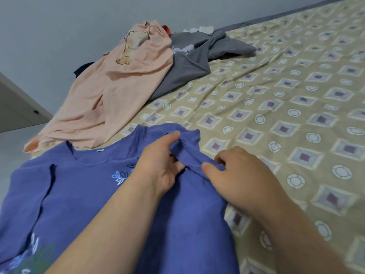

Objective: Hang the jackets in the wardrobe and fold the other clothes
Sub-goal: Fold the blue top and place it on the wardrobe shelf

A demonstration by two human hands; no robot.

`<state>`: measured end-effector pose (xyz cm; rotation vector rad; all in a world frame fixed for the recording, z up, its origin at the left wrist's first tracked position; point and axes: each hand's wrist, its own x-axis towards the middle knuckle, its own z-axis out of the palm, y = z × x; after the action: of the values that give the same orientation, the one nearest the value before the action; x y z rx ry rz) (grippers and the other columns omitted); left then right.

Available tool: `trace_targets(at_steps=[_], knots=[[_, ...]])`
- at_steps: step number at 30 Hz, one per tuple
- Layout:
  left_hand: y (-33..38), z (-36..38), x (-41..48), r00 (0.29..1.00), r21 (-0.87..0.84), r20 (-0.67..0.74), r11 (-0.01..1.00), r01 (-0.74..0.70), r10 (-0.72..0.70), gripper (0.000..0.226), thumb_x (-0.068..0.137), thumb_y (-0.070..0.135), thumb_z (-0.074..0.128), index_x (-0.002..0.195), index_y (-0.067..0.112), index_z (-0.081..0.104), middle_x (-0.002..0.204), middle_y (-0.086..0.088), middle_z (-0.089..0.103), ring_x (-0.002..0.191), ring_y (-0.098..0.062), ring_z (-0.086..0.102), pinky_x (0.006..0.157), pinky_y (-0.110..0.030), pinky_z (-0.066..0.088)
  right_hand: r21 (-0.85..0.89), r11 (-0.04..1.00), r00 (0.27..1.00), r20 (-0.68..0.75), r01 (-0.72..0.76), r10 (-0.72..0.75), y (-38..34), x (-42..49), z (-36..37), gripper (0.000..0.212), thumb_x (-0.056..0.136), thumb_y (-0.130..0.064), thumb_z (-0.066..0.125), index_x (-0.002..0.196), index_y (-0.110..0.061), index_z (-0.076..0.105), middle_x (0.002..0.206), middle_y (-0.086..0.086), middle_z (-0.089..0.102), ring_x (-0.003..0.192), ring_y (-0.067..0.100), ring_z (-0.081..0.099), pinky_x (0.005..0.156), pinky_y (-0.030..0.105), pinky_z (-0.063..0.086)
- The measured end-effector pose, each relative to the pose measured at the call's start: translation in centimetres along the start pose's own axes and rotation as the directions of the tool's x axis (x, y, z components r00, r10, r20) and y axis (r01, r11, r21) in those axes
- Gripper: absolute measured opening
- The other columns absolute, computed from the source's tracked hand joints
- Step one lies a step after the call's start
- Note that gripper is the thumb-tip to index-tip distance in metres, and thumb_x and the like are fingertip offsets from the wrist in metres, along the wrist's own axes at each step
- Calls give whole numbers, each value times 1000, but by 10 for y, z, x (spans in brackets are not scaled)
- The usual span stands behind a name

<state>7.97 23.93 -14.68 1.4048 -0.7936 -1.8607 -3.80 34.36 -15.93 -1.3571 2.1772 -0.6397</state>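
Head view: left grip (160, 166), right grip (241, 178) each pinch blue shirt (79, 194) sleeve, bunched between them.

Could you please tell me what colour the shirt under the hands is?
The round-necked fabric shirt is blue-violet with pale leaf prints; the head view shows it.

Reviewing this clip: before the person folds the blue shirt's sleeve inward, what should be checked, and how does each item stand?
1. Left hand pinches the sleeve: ok.
2. Right hand grips the same sleeve nearer the body: ok.
3. Blue shirt lies flat on the bed sheet: not ok, a long fold runs down its other side.
4. Peach garment is apart from the shirt's collar: cannot tell.
5. Grey garment lies away from the shirt: ok.
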Motion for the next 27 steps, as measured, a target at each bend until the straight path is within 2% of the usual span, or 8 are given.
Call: trace_targets(at_steps=[4,7,10,14,18,21,24,27], knots=[[8,19,19,994,367,-75,929,-47,80,7,91,5,58,86,10,55,84,-12,61,73,-23,62,69,-33,52,-136,982,990,66,130,-122,2,-4,-14,20,78,-29,57,69,-16,45,76,-3,48,73,18,47,62,37,43],[27,22,26,998,270,-51,962,-29,44,7,96,8,49,90,9,54,80,-8,60,63,-18,59,58,-27,48,71,950,952,-39,305,-302,-13,-12,-16,16,73,-17,54,70,-17,38,67,0,47,65,18,44,58,31,36],[40,7,32,997,202,-57,979,-35,47,17,95,8,49,83,8,60,72,-5,67,57,-17,65,54,-24,49,190,869,868,115,458,-482,-32,-26,-4,7,78,-23,57,84,-27,55,77,-8,57,74,10,50,64,22,41],[34,-32,38,996,319,-70,947,-37,63,16,86,1,47,88,1,63,79,-10,67,66,-24,63,63,-30,46,347,888,901,202,300,-383,-37,-24,16,5,88,-31,61,90,-26,63,70,-14,59,66,3,53,60,18,39],[23,-56,38,836,805,-70,526,-275,544,30,79,1,50,104,14,58,98,-11,64,81,-26,58,66,-29,43,23,933,932,46,360,-360,-22,-11,44,28,87,-44,50,108,-29,61,111,-13,56,102,13,50,90,35,46],[19,-56,29,594,874,295,40,-484,748,38,84,4,52,121,14,55,129,-7,53,116,-24,48,93,-26,37,-218,904,929,38,368,-368,-19,-12,60,54,79,-48,47,126,-23,60,140,6,53,120,31,54,98,46,48],[-1,-66,33,721,845,522,-163,-509,456,54,90,40,31,137,20,49,143,2,49,133,-19,40,111,-41,32,-343,876,937,40,340,-348,-14,-7,64,72,82,-54,33,142,-18,50,151,13,44,135,36,46,113,54,33],[-14,-79,43,814,875,470,-297,-382,340,80,84,58,1,156,26,15,164,7,9,151,-11,3,122,-34,1,-345,867,932,87,359,-351,-10,-4,62,80,86,-61,18,153,-21,34,161,12,26,149,32,24,118,46,2]])
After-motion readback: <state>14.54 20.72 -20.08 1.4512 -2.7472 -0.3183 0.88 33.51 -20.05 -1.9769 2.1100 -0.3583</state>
